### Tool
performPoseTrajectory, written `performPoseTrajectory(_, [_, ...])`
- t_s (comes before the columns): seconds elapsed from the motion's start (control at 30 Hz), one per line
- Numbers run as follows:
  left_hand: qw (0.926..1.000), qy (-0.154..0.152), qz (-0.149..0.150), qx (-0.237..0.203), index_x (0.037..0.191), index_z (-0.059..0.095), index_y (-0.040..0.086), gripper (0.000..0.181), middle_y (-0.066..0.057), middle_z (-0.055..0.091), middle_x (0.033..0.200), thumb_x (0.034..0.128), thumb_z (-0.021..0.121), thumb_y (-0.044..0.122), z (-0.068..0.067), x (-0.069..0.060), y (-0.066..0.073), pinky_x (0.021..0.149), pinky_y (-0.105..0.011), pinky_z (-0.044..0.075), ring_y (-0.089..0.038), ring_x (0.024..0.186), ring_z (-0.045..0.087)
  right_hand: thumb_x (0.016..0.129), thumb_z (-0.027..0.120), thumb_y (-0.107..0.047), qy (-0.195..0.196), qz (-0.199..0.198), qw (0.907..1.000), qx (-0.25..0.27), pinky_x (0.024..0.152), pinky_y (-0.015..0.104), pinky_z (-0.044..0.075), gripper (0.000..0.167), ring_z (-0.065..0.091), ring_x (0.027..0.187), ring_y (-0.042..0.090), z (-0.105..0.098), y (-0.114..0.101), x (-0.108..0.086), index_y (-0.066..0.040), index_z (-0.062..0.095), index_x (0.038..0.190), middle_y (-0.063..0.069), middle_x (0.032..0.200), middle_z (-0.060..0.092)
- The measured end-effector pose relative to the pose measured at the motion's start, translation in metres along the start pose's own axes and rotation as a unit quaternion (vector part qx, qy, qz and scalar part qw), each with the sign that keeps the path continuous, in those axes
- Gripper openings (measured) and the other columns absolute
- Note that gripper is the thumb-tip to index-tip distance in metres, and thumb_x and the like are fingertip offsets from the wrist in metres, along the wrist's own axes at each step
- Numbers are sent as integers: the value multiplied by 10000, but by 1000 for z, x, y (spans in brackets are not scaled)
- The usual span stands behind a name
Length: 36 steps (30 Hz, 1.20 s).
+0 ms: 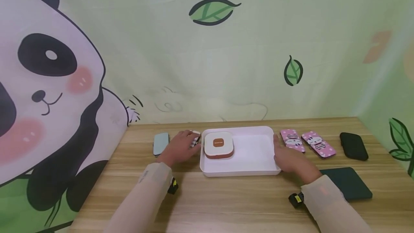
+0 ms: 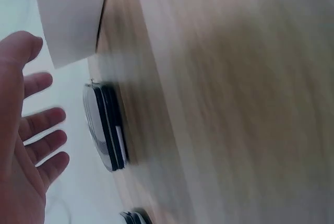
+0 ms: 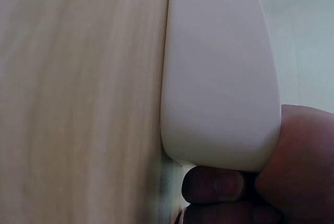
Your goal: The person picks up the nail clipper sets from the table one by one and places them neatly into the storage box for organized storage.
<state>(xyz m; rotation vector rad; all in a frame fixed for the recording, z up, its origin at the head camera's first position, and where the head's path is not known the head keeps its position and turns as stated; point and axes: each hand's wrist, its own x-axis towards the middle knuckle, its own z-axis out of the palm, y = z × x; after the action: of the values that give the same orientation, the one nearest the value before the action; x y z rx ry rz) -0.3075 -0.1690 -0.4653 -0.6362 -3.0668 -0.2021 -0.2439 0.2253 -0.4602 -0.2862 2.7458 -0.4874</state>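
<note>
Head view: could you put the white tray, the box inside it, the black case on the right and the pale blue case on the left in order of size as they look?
Largest to smallest:
1. White tray
2. Box
3. Black case
4. Pale blue case

The person wears long, plain beige sleeves, the left sleeve and the right sleeve matching. The left cuff carries a faint grey marking (too small for me to read), the right cuff a pinkish one. At each wrist sits a chunky black device, the left device and right device both showing a yellow patch.
</note>
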Motion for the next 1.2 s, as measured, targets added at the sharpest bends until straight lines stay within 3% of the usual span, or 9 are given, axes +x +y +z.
performPoseTrajectory(0.2, [9995, 136, -295, -22, 1446, 528, 181, 560, -131, 498, 1464, 990, 497, 503, 2, -4, -10, 1106, -529, 389, -352, 1365, 441, 1042, 374, -184, 2, -58, 10000, -40, 586, 345, 449, 758, 551, 618, 200, -1, -1, -1, 96, -127, 1537, 95, 804, 609])
performPoseTrajectory(0.5, [9964, 373, -740, 191, 1480, 464, 89, 618, -200, 483, 1451, 988, 519, 459, -4, -12, -24, 1084, -559, 386, -402, 1337, 440, 1040, 389, -189, -60, 21, 10000, 32, 618, 345, 467, 772, 571, 660, 194, -1, -1, 0, 87, -131, 1540, 100, 857, 631])
performPoseTrajectory(0.7, [9921, 458, -1170, 14, 1491, 434, 69, 620, -249, 441, 1477, 989, 512, 424, -7, -17, -34, 1105, -606, 332, -459, 1359, 399, 1040, 386, -180, 43, -50, 10000, -33, 742, 405, 501, 758, 612, 830, 226, -1, 1, 1, 101, -112, 1538, 272, 1236, 620])
performPoseTrajectory(0.8, [9893, 388, -1407, 3, 1506, 404, 66, 628, -264, 418, 1487, 995, 489, 423, -6, -20, -40, 1119, -612, 309, -469, 1369, 376, 1042, 388, -184, 65, -51, 10000, -33, 747, 410, 503, 757, 614, 834, 228, 0, 1, 1, 97, -107, 1541, 289, 1277, 600])
performPoseTrajectory(0.93, [9882, 249, -1505, 103, 1518, 366, 47, 647, -302, 414, 1470, 1005, 468, 428, -7, -25, -45, 1104, -622, 323, -493, 1346, 390, 1042, 389, -185, 30, -34, 10000, 23, 691, 376, 493, 760, 588, 742, 201, 0, 1, 1, 89, -112, 1544, 204, 1085, 657])
performPoseTrajectory(1.2, [9824, 51, -1863, 130, 1539, 317, 35, 724, -339, 439, 1410, 995, 465, 489, -3, -28, -55, 1033, -627, 389, -508, 1278, 434, 1042, 388, -184, 10, -5, 10000, 54, 618, 346, 462, 764, 549, 664, 199, -1, 0, 0, 78, -122, 1546, 132, 952, 641])
